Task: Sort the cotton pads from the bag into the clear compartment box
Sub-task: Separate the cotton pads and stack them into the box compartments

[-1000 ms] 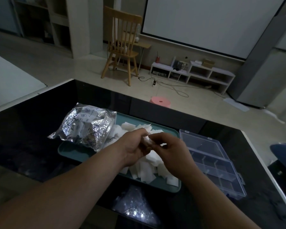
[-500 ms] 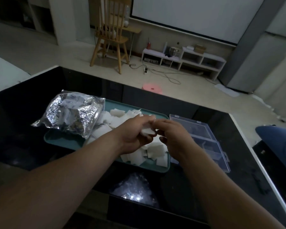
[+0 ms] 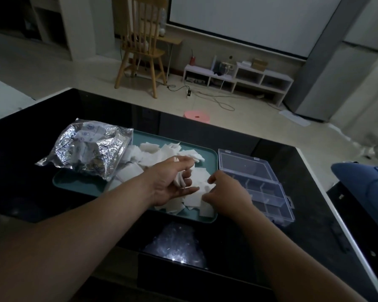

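Left hand (image 3: 169, 184) was seen with palm turned toward 3 o'clock, fingers loosely curved and thumb out. A small stack of pads (image 3: 180, 179) was held on edge in it. Right hand (image 3: 227, 192) was noted just at its 3 o'clock, knuckles up, fingers curled, tips down among the loose cotton pads (image 3: 153, 158). Whether one was pinched could not be told. Both hands were held over the near right part of a teal tray (image 3: 74, 185), across which the pads were strewn. A crumpled foil bag (image 3: 92, 151) was laid over the tray's 10 o'clock corner, more pads visible inside it. The clear compartment box (image 3: 271, 194) was set just beside the tray at 3 o'clock, its lid (image 3: 242, 166) thrown open toward 12. Crumpled clear plastic (image 3: 177, 247) was recorded at the tray's 6 o'clock, on the black table (image 3: 20, 175).
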`<act>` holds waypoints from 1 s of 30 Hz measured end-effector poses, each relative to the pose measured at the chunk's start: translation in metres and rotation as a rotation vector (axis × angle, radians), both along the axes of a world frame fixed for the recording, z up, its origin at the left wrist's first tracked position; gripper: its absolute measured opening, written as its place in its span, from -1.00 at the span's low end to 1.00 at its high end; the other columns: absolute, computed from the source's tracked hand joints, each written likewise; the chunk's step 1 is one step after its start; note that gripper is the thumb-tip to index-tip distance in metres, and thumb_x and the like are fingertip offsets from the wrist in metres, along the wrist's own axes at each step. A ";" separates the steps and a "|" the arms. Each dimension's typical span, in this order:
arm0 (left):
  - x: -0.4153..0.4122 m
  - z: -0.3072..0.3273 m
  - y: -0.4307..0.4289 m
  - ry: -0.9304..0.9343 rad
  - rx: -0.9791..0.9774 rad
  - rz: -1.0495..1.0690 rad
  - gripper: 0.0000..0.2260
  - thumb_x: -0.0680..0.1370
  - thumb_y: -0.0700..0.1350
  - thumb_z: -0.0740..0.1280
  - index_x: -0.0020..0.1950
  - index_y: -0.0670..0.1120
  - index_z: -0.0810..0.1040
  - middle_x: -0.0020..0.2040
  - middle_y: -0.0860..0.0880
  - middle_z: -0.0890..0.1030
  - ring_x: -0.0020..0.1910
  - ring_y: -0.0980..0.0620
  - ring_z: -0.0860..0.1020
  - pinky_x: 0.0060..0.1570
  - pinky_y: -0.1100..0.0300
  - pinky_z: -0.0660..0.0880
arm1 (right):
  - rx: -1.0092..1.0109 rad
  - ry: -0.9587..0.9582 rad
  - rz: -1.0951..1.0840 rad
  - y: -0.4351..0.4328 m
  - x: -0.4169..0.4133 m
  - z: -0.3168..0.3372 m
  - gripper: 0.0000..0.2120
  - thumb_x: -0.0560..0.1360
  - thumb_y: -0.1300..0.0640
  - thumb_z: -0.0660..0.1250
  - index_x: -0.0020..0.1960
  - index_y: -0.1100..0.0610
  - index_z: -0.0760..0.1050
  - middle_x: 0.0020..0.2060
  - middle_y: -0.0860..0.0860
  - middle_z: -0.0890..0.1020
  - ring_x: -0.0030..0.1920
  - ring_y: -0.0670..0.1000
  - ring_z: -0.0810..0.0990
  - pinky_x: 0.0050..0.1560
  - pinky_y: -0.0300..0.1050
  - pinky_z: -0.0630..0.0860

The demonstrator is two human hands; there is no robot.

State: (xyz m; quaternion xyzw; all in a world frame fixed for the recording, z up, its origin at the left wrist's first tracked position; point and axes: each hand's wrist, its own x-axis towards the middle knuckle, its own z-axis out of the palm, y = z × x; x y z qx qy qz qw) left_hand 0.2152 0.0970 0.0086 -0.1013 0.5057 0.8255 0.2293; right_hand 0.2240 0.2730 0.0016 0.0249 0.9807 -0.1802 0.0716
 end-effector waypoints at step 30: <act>-0.005 -0.013 0.006 -0.028 -0.104 0.103 -0.90 0.65 -0.11 0.36 0.12 -0.08 0.48 -0.22 -0.09 0.48 -0.31 0.02 0.49 -0.34 0.16 0.62 | -0.202 0.094 0.008 0.007 0.003 0.014 -0.85 0.56 0.11 0.42 0.07 0.00 0.48 -0.11 -0.07 0.59 -0.13 -0.08 0.60 -0.19 -0.17 0.56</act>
